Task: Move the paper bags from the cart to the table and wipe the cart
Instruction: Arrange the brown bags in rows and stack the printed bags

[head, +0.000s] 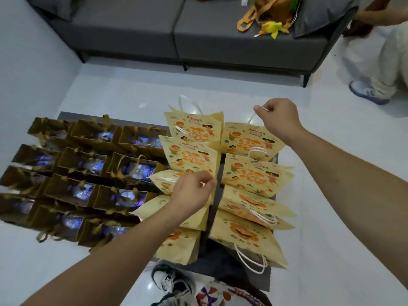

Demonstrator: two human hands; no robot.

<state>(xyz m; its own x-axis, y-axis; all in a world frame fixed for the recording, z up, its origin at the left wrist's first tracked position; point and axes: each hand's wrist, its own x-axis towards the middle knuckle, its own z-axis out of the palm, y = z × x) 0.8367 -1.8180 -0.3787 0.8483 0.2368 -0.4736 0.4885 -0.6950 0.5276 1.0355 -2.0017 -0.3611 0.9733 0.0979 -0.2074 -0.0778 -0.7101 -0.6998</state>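
Nearest, left hand [192, 191] pinches a white handle of a yellow printed paper bag [189, 155]; right hand [278, 117] pinches another bag's handle [254, 117]. Step: placing bags on the dark table [217, 191]. Next: release both grips.

The table [217, 188] is crowded edge to edge: open brown bags [88, 164] are packed in rows on the left, printed yellow bags [194, 155] are fanned in two columns on the right. A narrow dark gap is left between those columns (partly crossed by the left hand [192, 191]). Bare floor [320, 195] is seen around.
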